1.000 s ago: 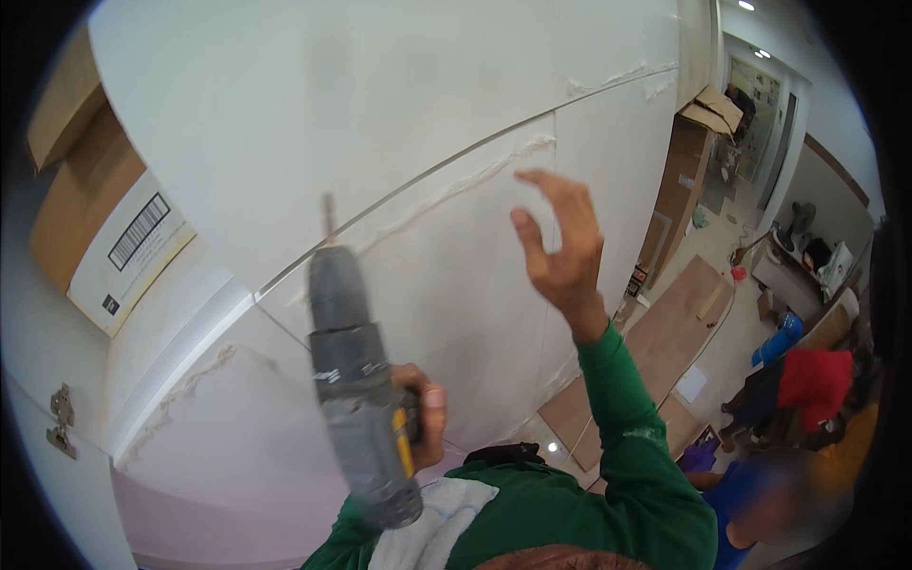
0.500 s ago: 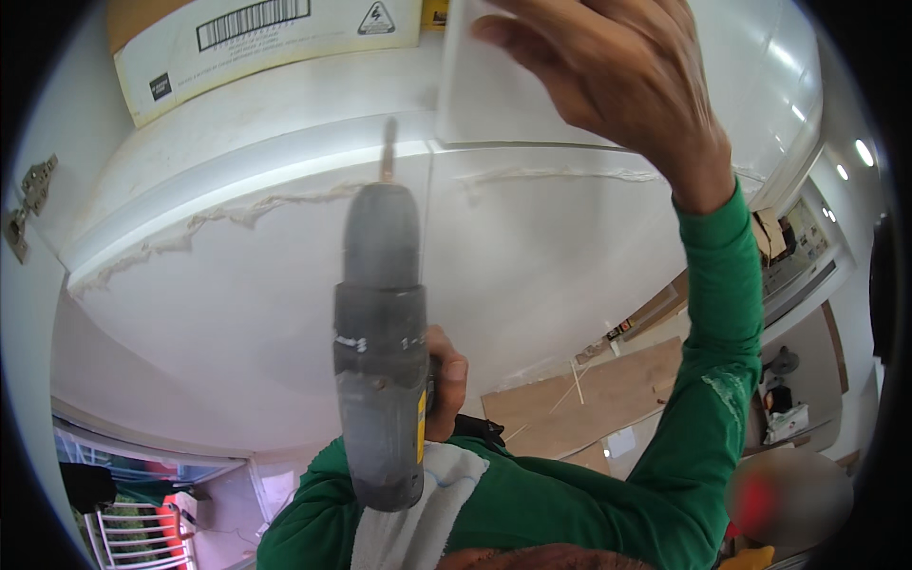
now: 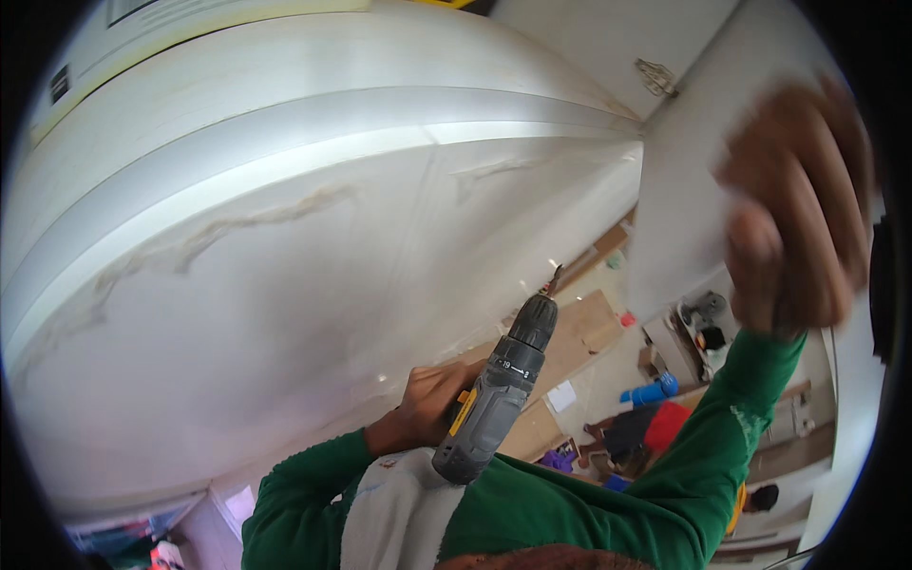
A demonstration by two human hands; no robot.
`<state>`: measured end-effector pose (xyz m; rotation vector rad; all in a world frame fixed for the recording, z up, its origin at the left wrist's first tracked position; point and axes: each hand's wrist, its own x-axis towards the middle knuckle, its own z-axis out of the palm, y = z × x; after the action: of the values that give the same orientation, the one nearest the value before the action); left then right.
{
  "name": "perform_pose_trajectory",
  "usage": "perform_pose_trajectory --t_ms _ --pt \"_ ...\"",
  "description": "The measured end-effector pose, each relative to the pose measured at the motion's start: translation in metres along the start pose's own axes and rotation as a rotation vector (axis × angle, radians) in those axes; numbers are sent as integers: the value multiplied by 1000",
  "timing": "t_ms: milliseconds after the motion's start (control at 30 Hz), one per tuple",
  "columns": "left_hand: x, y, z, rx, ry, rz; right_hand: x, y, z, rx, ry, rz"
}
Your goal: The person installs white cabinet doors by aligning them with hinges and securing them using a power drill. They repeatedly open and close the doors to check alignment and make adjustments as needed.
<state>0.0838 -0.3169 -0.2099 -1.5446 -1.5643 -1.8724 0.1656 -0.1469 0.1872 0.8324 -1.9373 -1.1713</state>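
My left hand (image 3: 429,404) is wrapped round the handle of a grey and black cordless drill (image 3: 494,394) with a yellow stripe. The drill leans to the right, and a short dark bit (image 3: 553,282) sticks out of its chuck. At the upper right my raised right hand (image 3: 798,204) is smeared by motion, its fingers seeming bent. Behind it stands a white panel (image 3: 693,180); whether the hand touches it cannot be told. A metal hinge (image 3: 655,78) sits on the white surface beside that panel.
A white ledge (image 3: 313,114) curves across the top, with a whitish box (image 3: 190,28) on it. Rough streaks mark the white surface (image 3: 285,294) below. Farther down are brown boards (image 3: 579,328), a blue cylinder (image 3: 651,389) and a person in red (image 3: 665,427).
The view has swung rightward. My right hand has moved right, off the white panel near the top middle. The drill has dropped and turned from pointing up to leaning right, still in my left hand.
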Motion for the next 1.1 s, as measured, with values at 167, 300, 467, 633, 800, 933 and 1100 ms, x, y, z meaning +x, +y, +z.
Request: perform_pose_trajectory --t_ms 167,300,467,633,800,933,1100 --pt "10 -26 32 -102 -116 -43 -118 -17 -51 -130 142 299" --pt "10 -43 38 -146 -159 -45 -178 -61 -57 -252 534 870" --pt "2 -50 33 -278 -211 -150 -264 -83 -70 114 773 1586" --pt "7 -53 27 -313 -235 -177 -345 -55 -47 295 753 1770" --pt "11 -57 23 -344 -252 -169 -418 -31 -33 483 687 1799" --pt "6 -54 23 -340 -308 -242 -417 -23 -34 284 695 1897" --pt "3 -48 23 -328 -302 -361 -287 -27 -29 -545 375 1432"
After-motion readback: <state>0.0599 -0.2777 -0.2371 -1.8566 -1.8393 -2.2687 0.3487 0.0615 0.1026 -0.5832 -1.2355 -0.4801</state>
